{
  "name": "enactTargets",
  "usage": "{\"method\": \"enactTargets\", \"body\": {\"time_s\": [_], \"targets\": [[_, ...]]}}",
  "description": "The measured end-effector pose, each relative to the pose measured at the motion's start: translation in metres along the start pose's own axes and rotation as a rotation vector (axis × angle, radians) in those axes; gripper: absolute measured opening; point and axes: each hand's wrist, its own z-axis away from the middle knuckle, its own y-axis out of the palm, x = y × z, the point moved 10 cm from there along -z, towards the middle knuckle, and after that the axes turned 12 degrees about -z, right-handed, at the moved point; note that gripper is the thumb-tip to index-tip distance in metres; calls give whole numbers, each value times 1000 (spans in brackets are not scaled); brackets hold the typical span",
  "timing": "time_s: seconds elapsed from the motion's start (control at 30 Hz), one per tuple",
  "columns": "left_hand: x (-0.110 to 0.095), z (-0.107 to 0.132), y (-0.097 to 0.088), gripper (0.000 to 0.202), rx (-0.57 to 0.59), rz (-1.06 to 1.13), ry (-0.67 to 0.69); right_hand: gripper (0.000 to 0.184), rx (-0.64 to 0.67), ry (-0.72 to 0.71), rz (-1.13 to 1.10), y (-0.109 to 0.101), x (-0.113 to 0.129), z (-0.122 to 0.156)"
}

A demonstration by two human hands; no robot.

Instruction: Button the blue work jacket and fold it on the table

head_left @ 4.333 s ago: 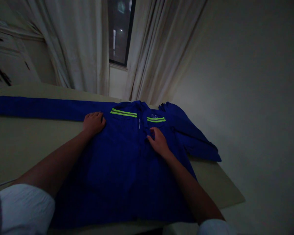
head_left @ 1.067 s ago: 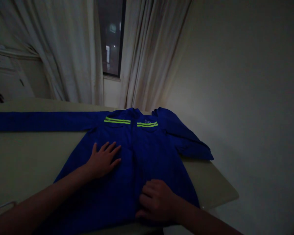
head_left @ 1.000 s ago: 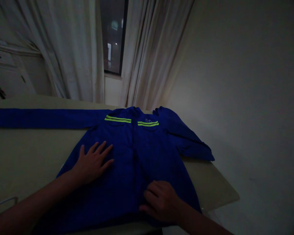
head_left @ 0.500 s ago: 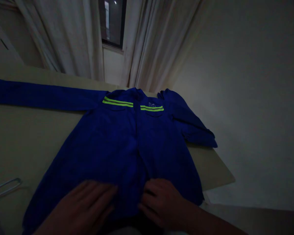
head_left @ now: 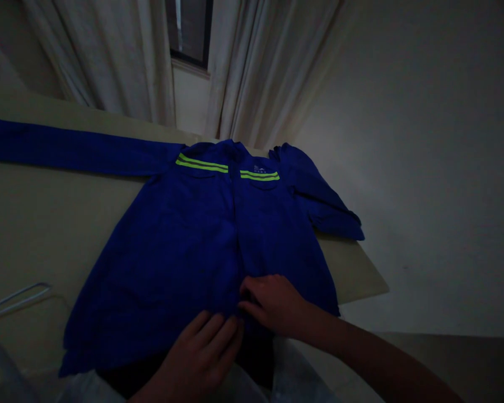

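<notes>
A blue work jacket point(head_left: 185, 240) with two yellow-green reflective stripes point(head_left: 201, 164) lies spread face up on a pale table point(head_left: 29, 224). One sleeve point(head_left: 67, 150) stretches out to the left; the other sleeve point(head_left: 323, 207) is bunched at the table's right edge. My left hand point(head_left: 201, 352) lies flat, fingers stretched out, on the jacket's lower hem by the front opening. My right hand point(head_left: 273, 305) is curled, its fingertips pinching the front edge of the jacket near the hem.
A thin wire hanger point(head_left: 17, 296) lies on the table at the left. Pale curtains point(head_left: 252, 73) and a dark window point(head_left: 189, 28) stand behind the table. A bare wall point(head_left: 424, 140) fills the right side.
Both hands have slid down the jacket from chest to hem. The left hand came from the left panel to the front opening. The camera tilted down.
</notes>
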Motion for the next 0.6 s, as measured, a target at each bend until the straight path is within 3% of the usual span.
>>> {"method": "enactTargets", "body": {"time_s": [0.2,0.4,0.6], "targets": [[5,-8,-8,32,-54,35,-10,36,-50,30,37,-7,-5,-3],[1,-6,3,25,20,30,4,30,-11,0,-47,-8,-5,-6],[5,-7,0,24,-12,14,-32,32,56,-78,-84,-8,-4,-11]]}}
